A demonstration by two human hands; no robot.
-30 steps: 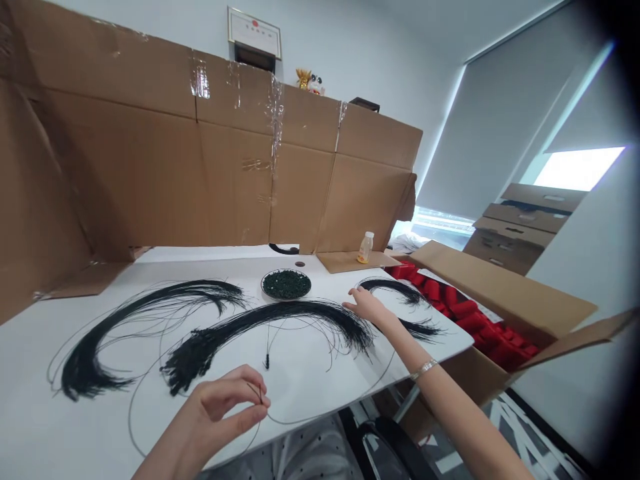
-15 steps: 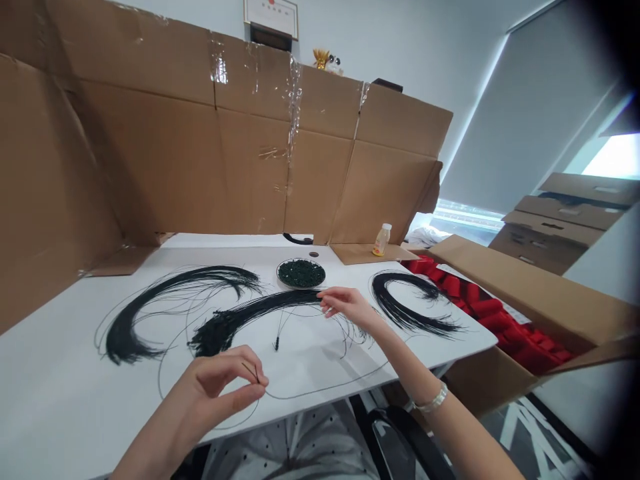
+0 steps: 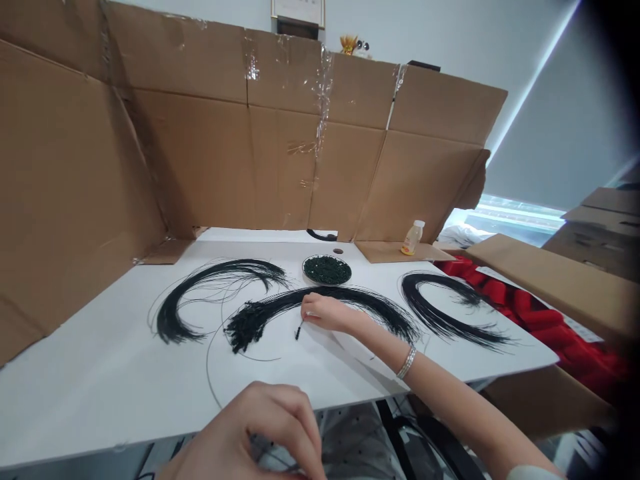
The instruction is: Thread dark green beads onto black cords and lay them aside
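Observation:
My right hand [image 3: 325, 311] reaches over the middle of the white table, fingers closed in a pinch. From its fingertips a thin black cord with a small dark tip [image 3: 298, 331] hangs or lies just above the tabletop. Beside that hand curves a long bundle of black cords [image 3: 290, 295], with thick dark green ends clustered at its left [image 3: 245, 325]. My left hand [image 3: 280, 423] is low at the bottom edge, fingers curled together. Its fingertips are cut off by the frame, so what it holds is hidden.
A round dish of small dark green pieces [image 3: 327, 270] stands behind the bundle. Other black cord bundles lie left [image 3: 173, 317] and right [image 3: 420, 300]. A tall cardboard screen [image 3: 210, 167] closes the back. A small bottle [image 3: 413, 238] stands back right, near a box of red rolls [image 3: 525, 310].
The view has turned left. My right hand has moved from the long bundle to the small dark-tipped cord and pinches it. My left hand has dropped toward the bottom edge.

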